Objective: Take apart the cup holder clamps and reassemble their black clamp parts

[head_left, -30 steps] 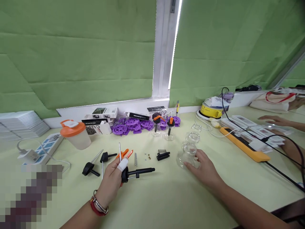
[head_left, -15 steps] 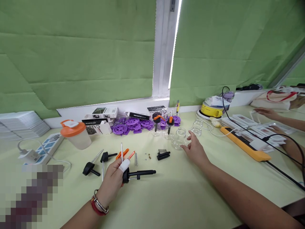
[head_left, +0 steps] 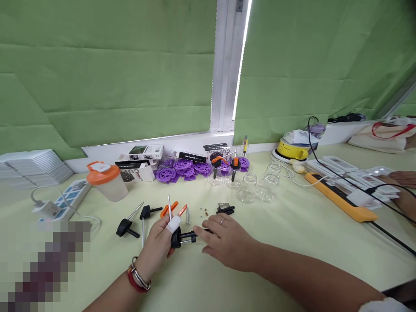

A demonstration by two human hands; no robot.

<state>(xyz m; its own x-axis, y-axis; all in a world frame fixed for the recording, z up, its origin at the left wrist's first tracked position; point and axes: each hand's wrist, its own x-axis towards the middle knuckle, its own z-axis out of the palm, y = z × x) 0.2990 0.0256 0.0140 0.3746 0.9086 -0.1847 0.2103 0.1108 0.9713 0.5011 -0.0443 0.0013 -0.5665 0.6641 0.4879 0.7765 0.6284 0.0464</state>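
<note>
My left hand (head_left: 157, 240) is closed around a black round-headed assembly (head_left: 176, 237) with an upright metal rod, a black shaft pointing right and a thin metal pin beneath it. White tape wraps the thumb, and an orange-tipped piece (head_left: 182, 210) shows beside it. Over the shaft's far end lies my right hand (head_left: 225, 240), a ring on one finger. Its fingers are stretched out, with a gap to the thumb, and they hide the shaft's tip. Just behind are black tubes (head_left: 225, 211) with a spring (head_left: 224, 205), metal pins (head_left: 188, 216) and tiny brass-coloured bits (head_left: 206, 212).
Two black-headed crank parts (head_left: 124, 227) (head_left: 147, 212) and an orange lever (head_left: 169, 209) lie to the left. Glass jars (head_left: 249, 181), purple plastic parts (head_left: 183, 166) and an orange-lidded shaker (head_left: 110, 186) stand behind. Rightward are a yellow-edged power strip (head_left: 341, 199) and another person's hand (head_left: 403, 178).
My right hand has moved from the glass jars left and nearer, onto the shaft's end. My left hand still holds the black assembly. A glass jar now lies on its side by the others.
</note>
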